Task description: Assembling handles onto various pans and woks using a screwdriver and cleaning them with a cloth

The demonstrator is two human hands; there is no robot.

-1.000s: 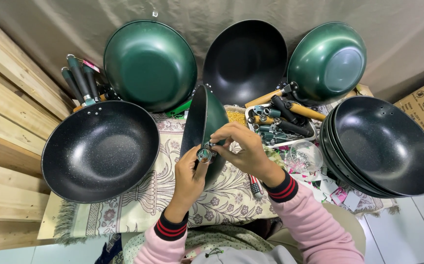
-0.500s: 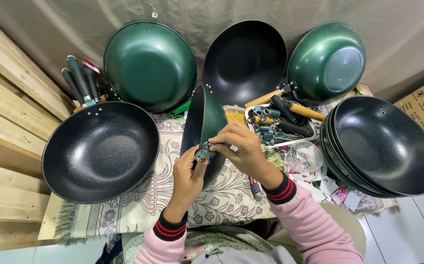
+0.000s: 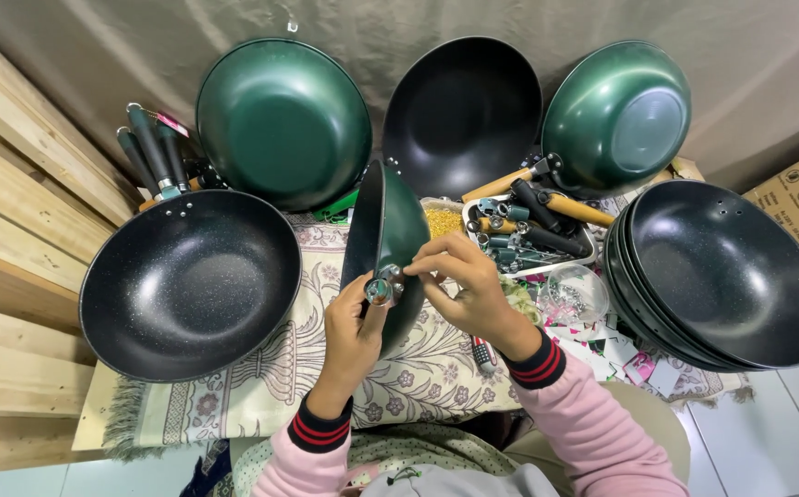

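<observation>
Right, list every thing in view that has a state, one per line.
Green pan: on edge, held by both hands, no long handle on it.
Metal fitting: at the pan's rim, pinched by fingers.
Left hand: gripping the pan's lower edge.
Right hand: on the fitting.
Black pan: lying flat, handle on.
Stack of black pans: nested, no handles.
Tray of handles: full.

Left hand (image 3: 352, 331) steadies an upright green wok (image 3: 390, 241); right hand (image 3: 471, 293) pinches its metal fitting (image 3: 384, 286).
</observation>
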